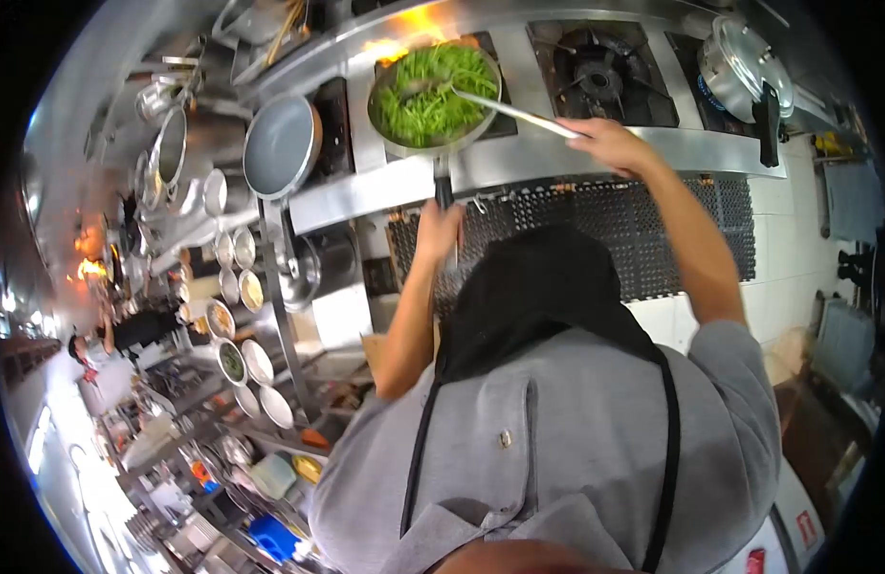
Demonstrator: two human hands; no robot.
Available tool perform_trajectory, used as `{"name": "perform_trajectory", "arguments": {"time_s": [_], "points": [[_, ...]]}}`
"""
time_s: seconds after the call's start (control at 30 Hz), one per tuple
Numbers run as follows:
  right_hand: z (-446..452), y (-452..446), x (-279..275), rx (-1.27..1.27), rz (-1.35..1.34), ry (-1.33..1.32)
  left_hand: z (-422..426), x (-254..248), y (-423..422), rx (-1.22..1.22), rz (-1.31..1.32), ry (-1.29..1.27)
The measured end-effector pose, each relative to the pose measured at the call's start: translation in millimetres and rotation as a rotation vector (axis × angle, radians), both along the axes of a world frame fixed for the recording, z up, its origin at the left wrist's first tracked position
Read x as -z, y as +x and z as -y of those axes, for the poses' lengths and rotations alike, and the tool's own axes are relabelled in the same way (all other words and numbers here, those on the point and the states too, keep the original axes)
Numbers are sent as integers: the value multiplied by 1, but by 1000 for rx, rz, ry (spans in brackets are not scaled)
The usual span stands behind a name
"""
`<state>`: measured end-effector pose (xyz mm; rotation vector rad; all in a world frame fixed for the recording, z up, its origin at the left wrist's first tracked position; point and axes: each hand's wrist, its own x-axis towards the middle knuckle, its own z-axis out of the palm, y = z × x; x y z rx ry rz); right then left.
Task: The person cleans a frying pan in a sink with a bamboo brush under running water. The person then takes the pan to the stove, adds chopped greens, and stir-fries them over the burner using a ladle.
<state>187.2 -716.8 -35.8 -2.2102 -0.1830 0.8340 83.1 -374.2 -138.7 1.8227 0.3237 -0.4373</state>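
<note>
A wide pan full of green leafy vegetables (433, 91) sits over a burner at the top centre, with orange flames (404, 33) rising at its far edge. My left hand (440, 230) is wrapped round the dark pan handle (443, 187), which points toward me. In my right hand (610, 145) is a long metal utensil (519, 115); its far end lies among the greens, partly hidden by them.
Left of the pan is an empty grey frying pan (282, 146). To the right are a bare burner (600, 81) and a pressure cooker (744, 72). White bowls (257, 364) stand at the left, and a co-worker in dark clothes (141, 330) is farther off near another flame.
</note>
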Motion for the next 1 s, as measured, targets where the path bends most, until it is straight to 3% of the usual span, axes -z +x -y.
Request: {"name": "perform_trajectory", "arguments": {"time_s": [0.07, 0.13, 0.17, 0.2, 0.27, 0.33, 0.37, 0.4, 0.47, 0.5, 0.6, 0.63, 0.67, 0.73, 0.77, 0.8, 0.87, 0.9, 0.93, 0.97, 1.0], "points": [[52, 22, 34, -62, 49, 6, 6, -42, -29, -39, 16, 15], [24, 32, 54, -43, 287, 57, -4, -23, 7, 95, -111, 171], [5, 38, 78, 61, 199, 85, 8, -5, 20, 2, -16, 103], [9, 34, 72, 69, 194, 85, 24, -7, 29, -90, 92, 38], [18, 38, 47, -141, 129, 66, 14, -6, -2, -43, -24, 131], [58, 54, 65, -123, 96, -45, 14, -45, -33, -22, -53, 39], [47, 59, 59, -82, 171, -12, 11, -37, -19, 50, 156, 139], [23, 49, 57, -44, 218, 32, 5, -28, 2, 74, -110, 129], [0, 51, 40, -50, 105, 44, 20, -1, 30, -42, 63, 49], [-5, 49, 33, -56, -13, 57, 18, 0, 24, -25, 24, 109], [53, 63, 24, -192, 19, -93, 8, -42, -28, -2, -59, 115], [53, 70, 61, -185, 169, -46, -3, -11, -23, 10, 81, 167], [34, 63, 59, -210, 155, -50, 6, -26, -2, 39, -70, 208], [-21, 42, 36, -63, 112, -44, 22, 22, 26, -123, 88, 161], [-20, 39, 32, -126, 129, -83, 34, 6, 19, -165, 69, 184], [4, 47, 75, -295, 501, 91, 30, -14, 5, -65, -15, 194], [38, 31, 75, -263, 652, 208, 25, -47, -30, -134, -86, 103], [30, 25, 56, -145, 588, 133, 22, -47, -35, -143, -65, 92], [12, 11, 42, -31, 496, 54, 11, -2, -31, -84, 259, 166], [-11, 10, 47, 26, 408, -173, 13, -8, -24, -107, 107, 129], [-19, 5, 52, -19, 414, -201, 19, -19, -9, -123, -19, 81]]}}
